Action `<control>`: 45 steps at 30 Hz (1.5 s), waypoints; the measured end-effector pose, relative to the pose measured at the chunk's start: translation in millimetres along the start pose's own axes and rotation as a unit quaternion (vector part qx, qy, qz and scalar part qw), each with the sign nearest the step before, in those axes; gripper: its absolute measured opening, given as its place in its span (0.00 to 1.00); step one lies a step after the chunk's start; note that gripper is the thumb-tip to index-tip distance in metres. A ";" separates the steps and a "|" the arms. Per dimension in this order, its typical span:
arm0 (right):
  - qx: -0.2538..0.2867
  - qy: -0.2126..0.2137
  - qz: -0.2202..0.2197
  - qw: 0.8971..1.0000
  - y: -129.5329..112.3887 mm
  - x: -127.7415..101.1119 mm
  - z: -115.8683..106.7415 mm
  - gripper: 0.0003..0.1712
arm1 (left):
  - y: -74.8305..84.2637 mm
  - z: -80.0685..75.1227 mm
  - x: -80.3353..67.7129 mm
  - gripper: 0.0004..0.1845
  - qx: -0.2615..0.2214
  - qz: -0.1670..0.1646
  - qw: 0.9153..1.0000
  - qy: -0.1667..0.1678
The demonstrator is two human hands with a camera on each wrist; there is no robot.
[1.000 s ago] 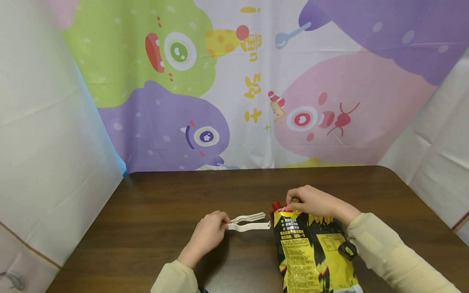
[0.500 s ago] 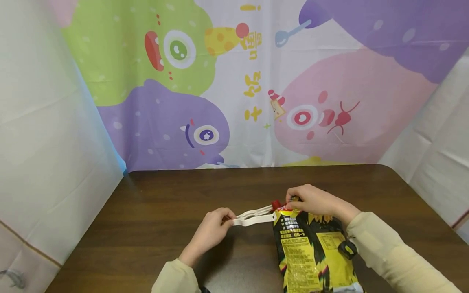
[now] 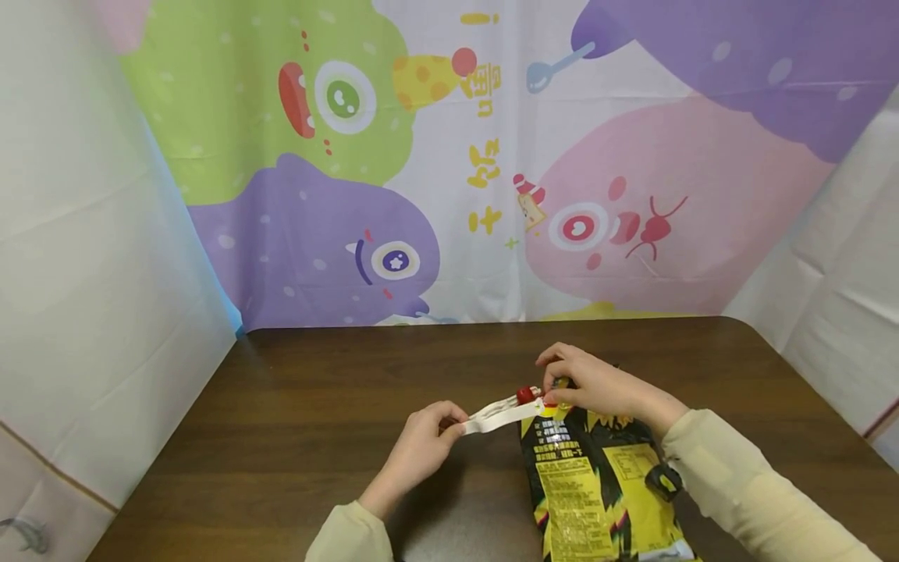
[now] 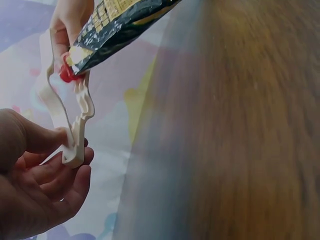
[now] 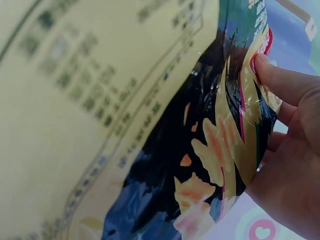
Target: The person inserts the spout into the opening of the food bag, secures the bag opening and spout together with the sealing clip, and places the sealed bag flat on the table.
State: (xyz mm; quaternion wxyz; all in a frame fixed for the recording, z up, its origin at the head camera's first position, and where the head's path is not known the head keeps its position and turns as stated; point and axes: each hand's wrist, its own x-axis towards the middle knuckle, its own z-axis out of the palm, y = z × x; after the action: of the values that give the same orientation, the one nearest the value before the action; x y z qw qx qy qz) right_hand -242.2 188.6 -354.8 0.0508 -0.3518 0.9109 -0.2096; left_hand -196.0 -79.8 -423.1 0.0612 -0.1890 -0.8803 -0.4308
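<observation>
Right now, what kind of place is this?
Probably an indoor table set up for filming, perhaps in a playroom: a dark wooden table, a monster cartoon backdrop hung behind it, and plain white sheets screening the sides.

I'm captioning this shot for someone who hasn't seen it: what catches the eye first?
First, the bright cartoon-monster backdrop behind the dark wooden table. Then, at the table's middle, the black-and-yellow snack bag, its folded top pinched by the right hand. The left hand holds a white bag clip, whose open arms straddle the bag's red top corner.
</observation>
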 end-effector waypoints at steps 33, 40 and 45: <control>-0.008 0.042 -0.032 0.999 -3.8 8.9 4.7 0.12 | 22.7 29.4 11.6 0.03 -0.084 -0.030 0.996 0.027; 0.050 0.022 -0.019 0.998 -3.4 7.7 6.1 0.08 | 22.3 29.3 10.7 0.06 -0.101 -0.022 0.994 0.035; 0.084 0.013 -0.009 0.996 -3.9 5.3 6.0 0.06 | 23.3 28.9 10.7 0.09 -0.151 -0.033 0.988 0.003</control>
State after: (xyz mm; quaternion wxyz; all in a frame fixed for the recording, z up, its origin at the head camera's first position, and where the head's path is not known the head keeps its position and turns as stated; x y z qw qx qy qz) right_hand -242.3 180.4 -358.3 0.0662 -0.3517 0.8876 -0.2901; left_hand -195.3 -41.2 -421.0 0.0203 -0.1656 -0.8105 -0.5614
